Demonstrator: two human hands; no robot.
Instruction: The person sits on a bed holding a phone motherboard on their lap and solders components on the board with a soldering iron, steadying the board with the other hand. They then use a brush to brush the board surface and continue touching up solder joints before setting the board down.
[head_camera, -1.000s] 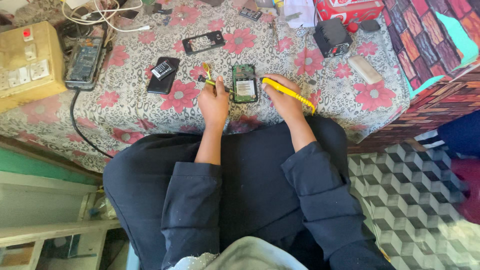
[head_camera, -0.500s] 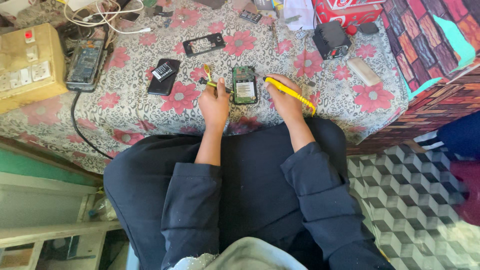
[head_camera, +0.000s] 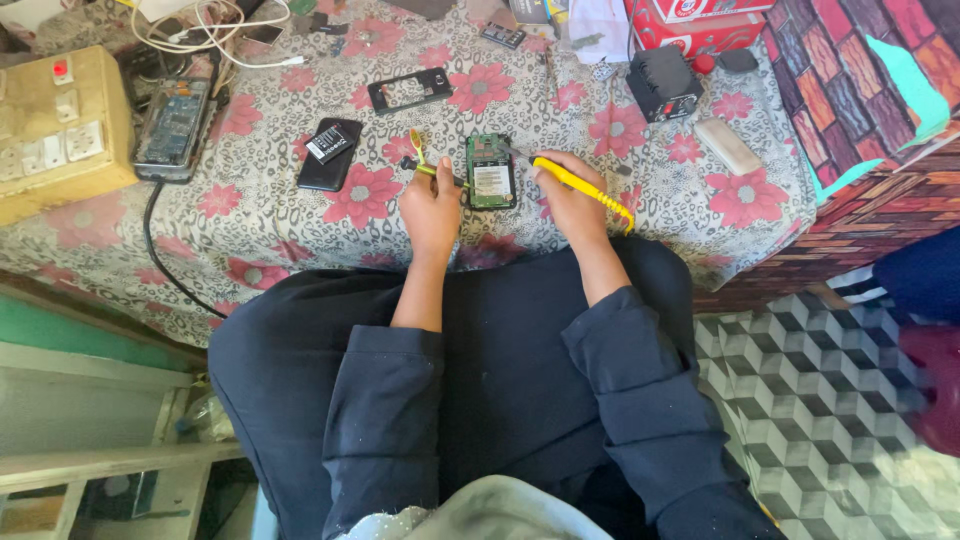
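Two red cardboard boxes (head_camera: 700, 22) sit at the far right corner of the table, white marks on their sides, a small black box-shaped device (head_camera: 662, 83) just in front of them and a pale oblong bar (head_camera: 728, 146) nearer the right edge. At the left edge stands a yellowed switchboard (head_camera: 55, 125) with pale sockets and a red button; beside it lies a bare phone body (head_camera: 174, 125), white cables tangled behind. A black battery (head_camera: 327, 144) with a white label rests on a dark phone back, and an empty black phone frame (head_camera: 409, 90) lies farther in.

The opened green circuit board (head_camera: 491, 171), bearing a white label, lies near the front edge at the middle. The left hand (head_camera: 432, 203) has its fingers closed on small yellow-handled tweezers (head_camera: 420, 160) just left of the board. The right hand (head_camera: 567, 195) is clamped on a yellow-handled tool (head_camera: 580, 186) whose tip touches the board's top.

The tablecloth (head_camera: 250, 215) is leopard-spotted with red flowers. The floor (head_camera: 800, 400) shows grey cube-pattern tiles; a brick-print sheet (head_camera: 860, 90) covers the right.
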